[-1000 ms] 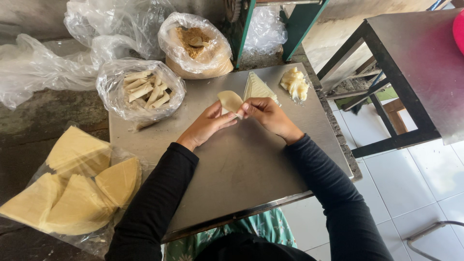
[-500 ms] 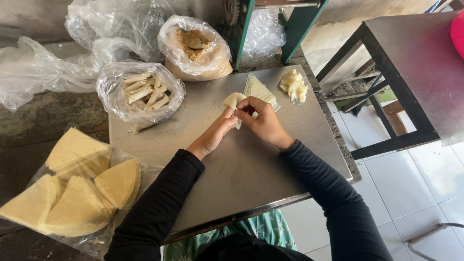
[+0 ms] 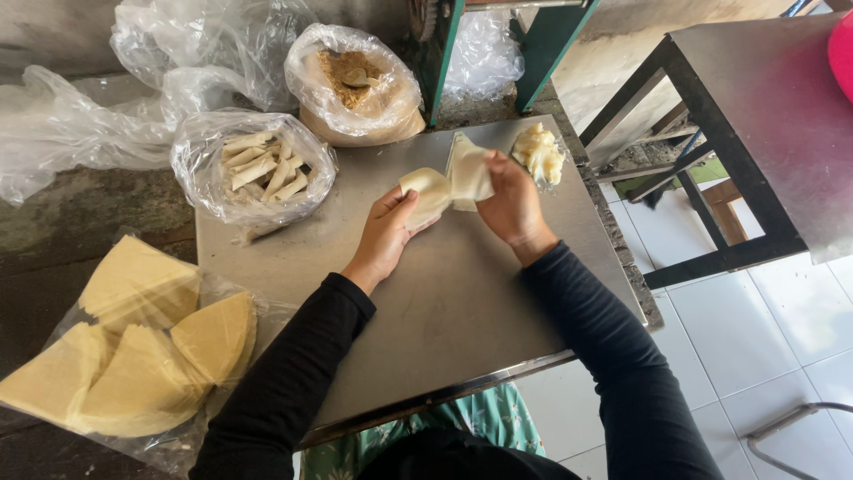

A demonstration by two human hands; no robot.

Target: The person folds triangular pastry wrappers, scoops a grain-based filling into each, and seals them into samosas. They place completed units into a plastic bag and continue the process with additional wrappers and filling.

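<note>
Over the far part of a steel table (image 3: 444,302), my left hand (image 3: 388,233) holds a pale folded dough wrapper (image 3: 426,191) in its palm. My right hand (image 3: 511,203) reaches to a small stack of thin pale wrappers (image 3: 466,169) lying at the table's far edge and grips one sheet by its edge, lifted off the stack. Both arms wear black sleeves. The two hands are a few centimetres apart.
A clear bag of rolled pastries (image 3: 258,169) stands at the table's left rear, a bag of brown crumbly filling (image 3: 355,84) behind it, a lump of pale paste (image 3: 539,153) at the right rear. Stacks of wedge-shaped wrappers in plastic (image 3: 133,347) lie left. A dark table (image 3: 764,116) stands right.
My hands, joined over one wrapper a second ago, have separated. The left keeps the folded wrapper; the right has moved right to the stack and lifted a sheet.
</note>
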